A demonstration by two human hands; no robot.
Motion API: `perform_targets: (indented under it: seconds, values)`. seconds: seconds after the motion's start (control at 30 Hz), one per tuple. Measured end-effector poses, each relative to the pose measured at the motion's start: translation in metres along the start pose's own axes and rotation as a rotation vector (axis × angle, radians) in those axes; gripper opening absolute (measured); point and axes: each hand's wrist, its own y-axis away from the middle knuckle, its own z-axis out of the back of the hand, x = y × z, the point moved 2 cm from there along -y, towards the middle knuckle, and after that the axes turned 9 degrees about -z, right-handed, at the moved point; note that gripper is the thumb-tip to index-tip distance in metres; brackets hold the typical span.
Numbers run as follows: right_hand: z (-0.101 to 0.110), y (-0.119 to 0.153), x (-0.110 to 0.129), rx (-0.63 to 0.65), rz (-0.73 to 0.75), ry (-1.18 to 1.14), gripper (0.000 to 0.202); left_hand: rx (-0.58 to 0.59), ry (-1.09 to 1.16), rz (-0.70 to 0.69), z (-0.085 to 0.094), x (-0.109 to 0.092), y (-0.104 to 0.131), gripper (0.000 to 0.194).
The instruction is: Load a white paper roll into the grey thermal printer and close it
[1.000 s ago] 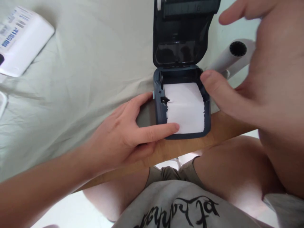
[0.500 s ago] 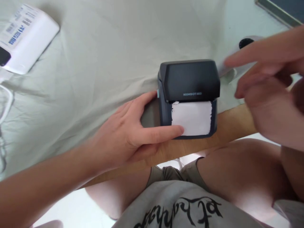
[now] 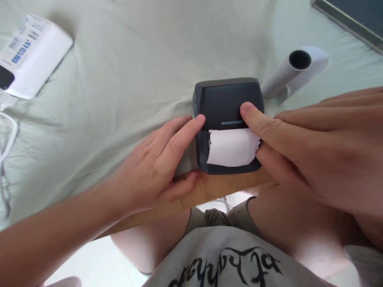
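A dark label printer (image 3: 220,101) marked NIIMBOT stands at the table's front edge. From its front slot hangs a white paper strip (image 3: 231,149) with ragged side edges, curling outward at the lower end. My left hand (image 3: 158,163) grips the printer's left side, the index fingertip on the lid's edge and the thumb by the lower left corner. On the opposite side, my right hand (image 3: 314,139) holds the printer, one fingertip pressed on the lid and another digit along the lower right side. That hand covers the printer's right side.
Behind the printer to the right is a white tubular device (image 3: 281,77) with a round black end. A white box-shaped device (image 3: 49,56) with a printed label lies far left, near a white cable (image 3: 12,135). A dark flat object (image 3: 353,18) occupies the top right corner.
My right hand has come in from the right onto the printer. My left index finger has moved from the paper up to the lid's edge. The paper now curls outward.
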Motion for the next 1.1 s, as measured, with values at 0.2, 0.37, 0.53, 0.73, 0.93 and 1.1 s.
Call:
perform_targets:
  seconds: [0.2,0.37,0.53,0.73,0.93,1.1]
  values:
    - [-0.005,-0.046,-0.008,-0.004,0.028,0.035,0.062,-0.012,-0.015,0.012,-0.005,0.0,0.0,0.089]
    - [-0.013,-0.053,-0.012,0.011,0.05,0.074,0.052,-0.019,0.01,0.084,-0.006,-0.001,0.002,0.096]
    - [-0.011,-0.045,-0.017,0.045,0.083,0.134,0.038,0.006,-0.065,0.064,-0.007,-0.003,0.001,0.109]
    - [-0.008,-0.047,-0.007,0.129,0.108,0.235,0.02,0.005,-0.076,0.043,-0.005,-0.004,0.0,0.106]
    - [-0.011,-0.05,-0.002,0.172,0.074,0.256,0.017,-0.018,-0.02,0.081,-0.001,-0.002,-0.001,0.104]
    - [-0.008,-0.052,-0.007,0.204,0.095,0.225,0.018,-0.013,-0.011,0.071,0.003,0.003,-0.001,0.103]
